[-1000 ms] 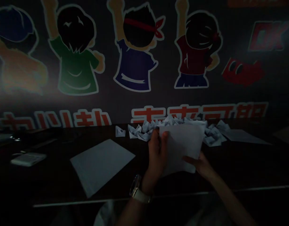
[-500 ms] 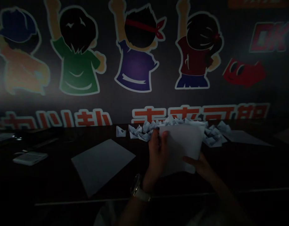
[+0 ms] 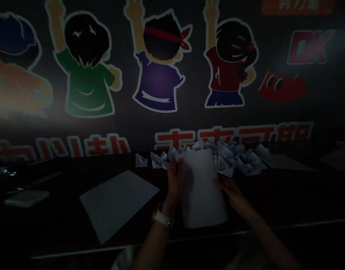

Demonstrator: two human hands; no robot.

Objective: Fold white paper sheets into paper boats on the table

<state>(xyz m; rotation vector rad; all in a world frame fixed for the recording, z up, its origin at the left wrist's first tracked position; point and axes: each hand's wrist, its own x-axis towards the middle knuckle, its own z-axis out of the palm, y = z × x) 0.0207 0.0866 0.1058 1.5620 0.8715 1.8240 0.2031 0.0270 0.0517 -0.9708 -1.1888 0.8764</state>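
"White paper sheet [image 3: 200, 187], where is it?"

"Between both hands, over the dark table [image 3: 60, 228], just in front of a heap of folded white paper boats [image 3: 231, 159]."

"Fingers?"

"The left hand [image 3: 175, 178] closed on one edge; the right hand [image 3: 230, 191] against the other, grip unclear."

Two hands [image 3: 175, 180] [image 3: 231, 193], three paper sheets [image 3: 200, 191] [image 3: 119, 206] [image 3: 285, 162], four cartoon figures [image 3: 86, 86] [image 3: 158, 82] [image 3: 225, 71] [image 3: 15, 67]

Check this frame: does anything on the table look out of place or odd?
Only minor things: one white paper boat sits alone, apart from the heap of paper boats behind the held sheet. The loose paper sheet lies at a slant on the table. Nothing looks spilled, though the dim light hides detail.
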